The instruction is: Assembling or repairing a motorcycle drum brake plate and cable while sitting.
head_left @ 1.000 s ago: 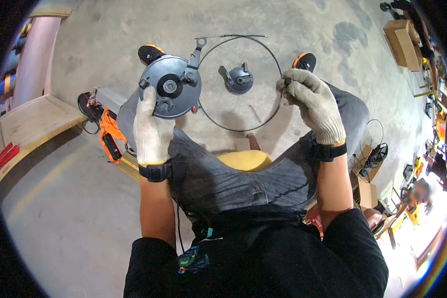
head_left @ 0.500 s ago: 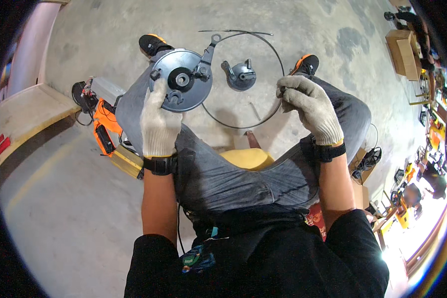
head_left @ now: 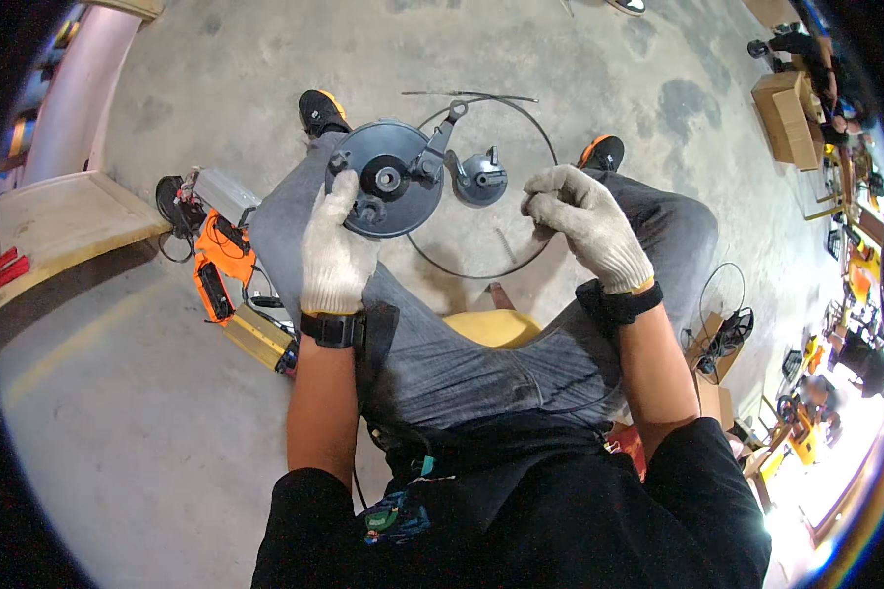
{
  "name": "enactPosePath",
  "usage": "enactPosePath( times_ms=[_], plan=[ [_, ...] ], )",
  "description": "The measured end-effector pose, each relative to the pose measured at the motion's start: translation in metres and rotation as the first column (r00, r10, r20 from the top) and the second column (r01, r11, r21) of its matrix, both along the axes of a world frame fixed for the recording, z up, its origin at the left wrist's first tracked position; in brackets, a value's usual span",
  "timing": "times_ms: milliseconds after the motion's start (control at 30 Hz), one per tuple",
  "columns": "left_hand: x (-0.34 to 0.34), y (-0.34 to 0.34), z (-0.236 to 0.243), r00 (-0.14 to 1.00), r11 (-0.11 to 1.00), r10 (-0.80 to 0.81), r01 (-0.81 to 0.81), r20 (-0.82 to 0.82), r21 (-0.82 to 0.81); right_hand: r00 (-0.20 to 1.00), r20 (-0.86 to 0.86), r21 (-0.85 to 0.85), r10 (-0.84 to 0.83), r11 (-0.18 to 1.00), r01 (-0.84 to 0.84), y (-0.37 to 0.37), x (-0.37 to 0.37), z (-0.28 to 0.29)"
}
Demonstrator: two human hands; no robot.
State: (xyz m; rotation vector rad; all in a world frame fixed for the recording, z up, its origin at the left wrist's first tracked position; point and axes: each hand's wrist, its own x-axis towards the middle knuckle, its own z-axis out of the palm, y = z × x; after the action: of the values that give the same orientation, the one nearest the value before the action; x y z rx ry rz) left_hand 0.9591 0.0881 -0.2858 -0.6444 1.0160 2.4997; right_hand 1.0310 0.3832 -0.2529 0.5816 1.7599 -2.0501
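Observation:
A large dark round drum brake plate [head_left: 410,210], with a bored hub in its middle and a lever arm at its upper right, is raised over the floor. My gloved left hand [head_left: 339,250] grips it by the left side, thumb on its face and the other fingers hidden behind it. My gloved right hand [head_left: 587,224] is closed in a pinch to the right, apart from the plate; anything between its fingertips is too small to make out. Between my feet lies a smaller round brake part [head_left: 482,184] with a lever. A thin black cable [head_left: 469,276] loops on the floor, passing beneath my right hand.
A yellow seat [head_left: 491,328] shows between my thighs. To the left are an orange and black machine part [head_left: 218,250] and a low wooden bench [head_left: 69,231]. Cardboard boxes [head_left: 788,120] stand at the right, with people and clutter beyond.
My left hand and the brake plate appear lower and farther right, and the plate's face looks darker. My right hand has shifted left, toward the plate. The whole view has also moved slightly.

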Motion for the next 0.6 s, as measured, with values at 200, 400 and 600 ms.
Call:
enactPosePath(
  times_ms=[200,400,600],
  plan=[
    [-0.0005,0.0055,0.0006,0.997,0.995,-0.067,0.069,0.025,-0.073,0.998,-0.050,-0.068,0.044,0.997,-0.048,-0.0031,0.0028,-0.0032],
    [0.0010,0.0090,0.0000,0.998,0.991,-0.062,0.058,-0.023,-0.117,0.994,-0.101,-0.161,0.041,0.985,-0.058,-0.0058,0.0055,-0.0035],
    [0.0015,0.0062,-0.0044,0.990,0.983,-0.127,0.119,-0.055,-0.137,0.988,-0.129,-0.197,0.085,0.974,-0.110,-0.0077,0.0061,-0.0036]
  ],
)
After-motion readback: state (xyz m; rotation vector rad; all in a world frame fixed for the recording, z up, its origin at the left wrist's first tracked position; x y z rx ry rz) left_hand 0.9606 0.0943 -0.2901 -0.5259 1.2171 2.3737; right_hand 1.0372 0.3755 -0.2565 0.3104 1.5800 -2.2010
